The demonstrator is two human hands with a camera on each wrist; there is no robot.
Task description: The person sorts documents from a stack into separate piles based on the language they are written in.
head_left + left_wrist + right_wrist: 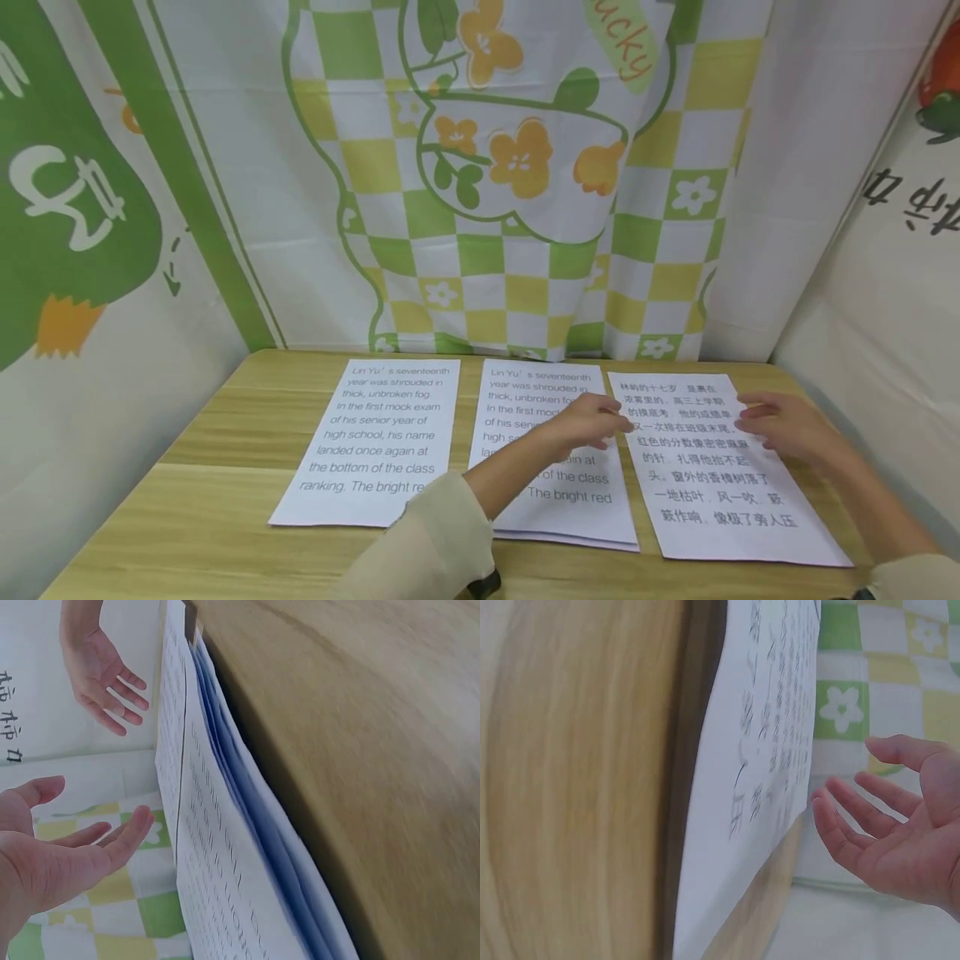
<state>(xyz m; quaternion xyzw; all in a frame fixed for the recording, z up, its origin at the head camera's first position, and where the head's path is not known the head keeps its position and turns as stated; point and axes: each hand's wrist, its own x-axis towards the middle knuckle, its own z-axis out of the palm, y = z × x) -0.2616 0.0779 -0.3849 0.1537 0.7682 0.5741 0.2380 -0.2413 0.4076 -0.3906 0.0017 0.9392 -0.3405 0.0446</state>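
Observation:
A sheet printed with Chinese text (712,483) lies at the right of the table, slightly turned. My left hand (588,421) is held over the gap between it and the middle stack of papers (558,525), which bears English text. Over the sheet's right edge hovers my right hand (787,425). Both hands hold nothing; their fingers are spread and loosely bent, as the left hand (67,855) and the right hand (900,832) also show in the wrist views. Left of the stack lies another English-printed sheet (367,467), partly covered by my left sleeve.
The papers lie on a wood-grain table (202,467). Behind it hangs a checked, flowered curtain (487,275), and printed white cloth walls (885,292) close in both sides. In the left wrist view, the stack's near edge (247,802) shows several layers slightly apart.

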